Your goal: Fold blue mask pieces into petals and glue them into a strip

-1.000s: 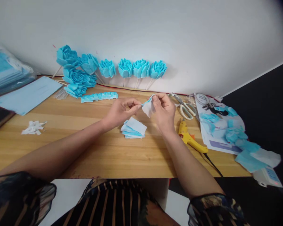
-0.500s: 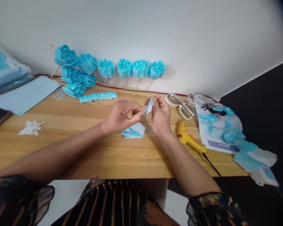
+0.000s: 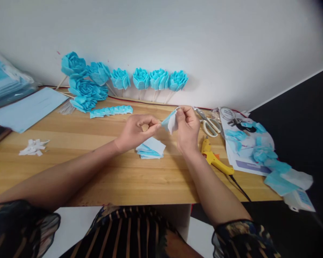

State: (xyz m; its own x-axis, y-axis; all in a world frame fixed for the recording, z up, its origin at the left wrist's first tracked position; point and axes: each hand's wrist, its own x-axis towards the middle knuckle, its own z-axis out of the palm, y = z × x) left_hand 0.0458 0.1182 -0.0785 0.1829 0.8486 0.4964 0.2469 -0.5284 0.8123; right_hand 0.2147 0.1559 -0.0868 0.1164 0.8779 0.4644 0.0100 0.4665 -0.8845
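Between my hands a small blue-and-white fabric piece [image 3: 171, 122] is stretched out, its white side partly folded over. My left hand [image 3: 137, 132] pinches its left tip between thumb and forefinger. My right hand [image 3: 187, 128] grips the other end, thumb against the fingers. Below them on the table lies a stack of cut blue-and-white fabric pieces [image 3: 150, 147]. Behind my left hand is a row of folded blue petals [image 3: 111, 111]. To the right of my right hand rests a yellow glue gun [image 3: 215, 160], and behind it scissors [image 3: 210, 125] with white handles.
Several blue fabric roses [image 3: 141, 79] on sticks lean along the wall. A light blue sheet [image 3: 29, 107] and white scraps [image 3: 33, 147] lie at left, beside a bag of masks [image 3: 8, 82]. Blue scraps cover papers [image 3: 244, 150] at right, near a white power strip [image 3: 299, 200].
My right hand has moved slightly right and its wrist has turned, so the fabric piece is spread wider between my hands. My left hand keeps its pinch.
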